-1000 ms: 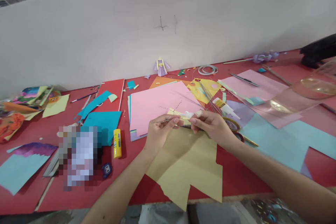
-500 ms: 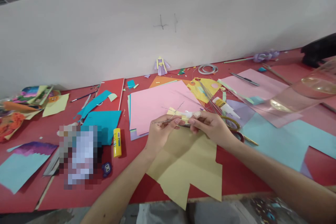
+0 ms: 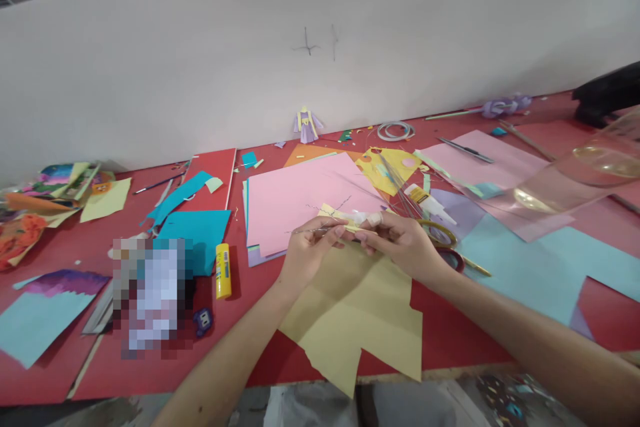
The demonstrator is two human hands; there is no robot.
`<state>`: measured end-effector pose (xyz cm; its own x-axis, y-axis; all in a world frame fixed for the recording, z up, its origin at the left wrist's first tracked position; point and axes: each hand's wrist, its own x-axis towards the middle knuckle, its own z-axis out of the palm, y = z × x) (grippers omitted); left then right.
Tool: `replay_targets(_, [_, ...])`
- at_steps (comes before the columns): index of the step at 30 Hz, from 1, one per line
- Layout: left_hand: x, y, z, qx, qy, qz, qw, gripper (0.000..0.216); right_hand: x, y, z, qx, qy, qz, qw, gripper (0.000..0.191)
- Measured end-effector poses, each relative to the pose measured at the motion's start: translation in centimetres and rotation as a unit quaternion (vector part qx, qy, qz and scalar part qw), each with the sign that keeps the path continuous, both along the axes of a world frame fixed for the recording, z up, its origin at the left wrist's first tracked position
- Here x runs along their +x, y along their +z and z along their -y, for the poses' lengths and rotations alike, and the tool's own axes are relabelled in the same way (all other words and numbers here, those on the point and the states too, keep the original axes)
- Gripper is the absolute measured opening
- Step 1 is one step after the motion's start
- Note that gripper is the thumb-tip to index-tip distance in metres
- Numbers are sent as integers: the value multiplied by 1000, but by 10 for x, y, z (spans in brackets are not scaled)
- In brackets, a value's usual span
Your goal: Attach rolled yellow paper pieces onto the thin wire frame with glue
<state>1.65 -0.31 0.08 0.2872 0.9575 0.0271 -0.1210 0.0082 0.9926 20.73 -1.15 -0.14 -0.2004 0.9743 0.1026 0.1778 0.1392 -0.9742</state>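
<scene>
Over the middle of the red table (image 3: 450,340), my left hand (image 3: 306,255) pinches a thin wire (image 3: 313,230) that pokes out to the left of its fingertips. My right hand (image 3: 404,245) meets it from the right, its fingers closed around the same wire and a small strip of pale yellow paper (image 3: 345,218); one fingertip looks wrapped in white tape. Both hands hover above a jagged-cut yellow paper sheet (image 3: 360,320) and the near edge of a pink sheet (image 3: 300,200).
A yellow glue stick (image 3: 223,271) lies left of the hands, beside teal paper (image 3: 197,233). A white glue bottle (image 3: 430,204), loose wires, scissors (image 3: 450,247) and tape rolls sit to the right. A clear plastic cup (image 3: 575,180) lies far right. A white wall backs the table.
The two hands have drawn slightly closer together over the wire; nothing else on the table has moved.
</scene>
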Motion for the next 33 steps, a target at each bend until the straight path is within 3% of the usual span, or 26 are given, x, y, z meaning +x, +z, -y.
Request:
replay_targets(13, [-2,-3,-5,-65,52,44,996,29,0,6,3,-10,33,-23,999,30])
replay_targets(23, [-3,4,-7,-126,10,116,985,32,4,18,6,-14,111,-82,990,41])
replay_targets(33, [-5,-2,-7,-104,4,97,990,29,3,18,5,-25,82,-86,993,39])
